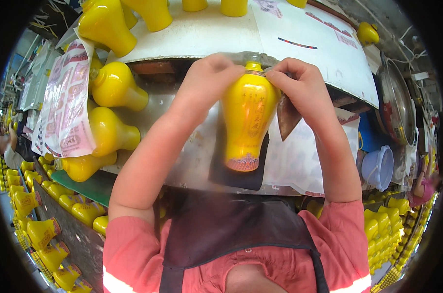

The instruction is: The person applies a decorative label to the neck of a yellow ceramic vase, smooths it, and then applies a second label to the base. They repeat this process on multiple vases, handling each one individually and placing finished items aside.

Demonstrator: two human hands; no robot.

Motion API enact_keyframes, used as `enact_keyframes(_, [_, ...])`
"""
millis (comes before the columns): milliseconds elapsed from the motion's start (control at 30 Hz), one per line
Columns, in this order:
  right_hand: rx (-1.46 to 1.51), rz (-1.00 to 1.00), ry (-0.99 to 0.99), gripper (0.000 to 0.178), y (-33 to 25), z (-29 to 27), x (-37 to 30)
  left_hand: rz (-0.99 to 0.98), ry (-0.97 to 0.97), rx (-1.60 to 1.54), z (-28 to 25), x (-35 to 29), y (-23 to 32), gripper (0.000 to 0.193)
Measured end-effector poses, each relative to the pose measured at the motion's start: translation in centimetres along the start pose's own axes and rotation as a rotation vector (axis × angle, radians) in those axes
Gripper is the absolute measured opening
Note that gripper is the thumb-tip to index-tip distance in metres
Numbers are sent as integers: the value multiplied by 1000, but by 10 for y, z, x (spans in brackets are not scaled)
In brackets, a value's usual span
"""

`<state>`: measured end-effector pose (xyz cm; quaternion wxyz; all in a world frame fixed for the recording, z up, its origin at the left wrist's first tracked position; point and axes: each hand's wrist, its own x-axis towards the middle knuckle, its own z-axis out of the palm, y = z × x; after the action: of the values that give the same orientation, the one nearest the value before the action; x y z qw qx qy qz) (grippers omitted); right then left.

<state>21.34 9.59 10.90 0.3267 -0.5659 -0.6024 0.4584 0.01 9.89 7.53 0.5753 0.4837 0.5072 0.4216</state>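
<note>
A glossy yellow bottle (247, 117) lies on a black cloth (238, 179), its neck away from me and its base towards me. It bears reddish writing, a purple-and-red pattern near the base and a narrow dark patterned band (255, 73) round the neck. My left hand (212, 75) is closed, fingertips pinched against the left side of that band. On the other side, my right hand (299, 83) is closed too, thumb and forefinger pressing the band. A brown, pointed flat scraper-like piece (288, 118) hangs below my right palm; its grip is hidden by the hand.
More yellow bottles (115, 129) lie at the left beside a printed decal sheet (67, 102). A white board (324, 58) lies ahead, with a loose dark strip (297, 43) on it. A pale blue bucket (378, 167) is at the right. Many bottles fill racks on both sides.
</note>
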Motion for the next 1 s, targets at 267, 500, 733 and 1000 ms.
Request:
enact_keyframes(267, [33, -11, 57, 16, -25, -4, -44, 96, -189, -46, -9, -27, 28, 17])
enact_keyframes(500, [13, -48, 66, 15, -26, -3, -53, 92, -224, -75, -9, -31, 35, 15])
enact_keyframes(733, [9, -75, 38, 14, -26, -5, -51, 86, -234, -23, -8, -32, 37, 17])
enact_keyframes(1000, [65, -37, -27, 12, -28, -12, -60, 107, -260, -50, -5, -43, 39, 15])
